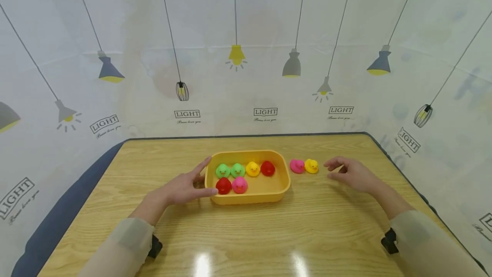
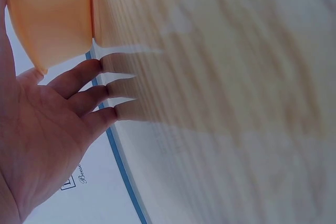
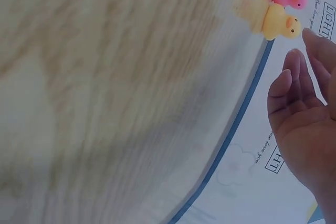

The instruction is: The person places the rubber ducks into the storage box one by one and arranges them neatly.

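In the head view, a yellow-orange plastic basket (image 1: 250,198) stands mid-table. It holds two green ducks (image 1: 238,170), a yellow duck (image 1: 253,169), two red ducks (image 1: 267,168) seen mostly from above or behind, and a pink duck (image 1: 240,185). My left hand (image 1: 180,187) touches the basket's left end, thumb along the front corner and index finger at the back corner, fingers spread and fairly straight. Right of the basket sit a magenta duck (image 1: 297,166) and a second yellow duck (image 1: 311,166), side by side. My right hand (image 1: 353,175), loosely bent and holding nothing, hovers just right of that yellow duck.
The wooden table (image 1: 246,234) has a dark blue edge. Behind it hangs a white backdrop (image 1: 246,97) printed with lamps. Both wrists carry dark devices (image 1: 155,246) below light sleeves.
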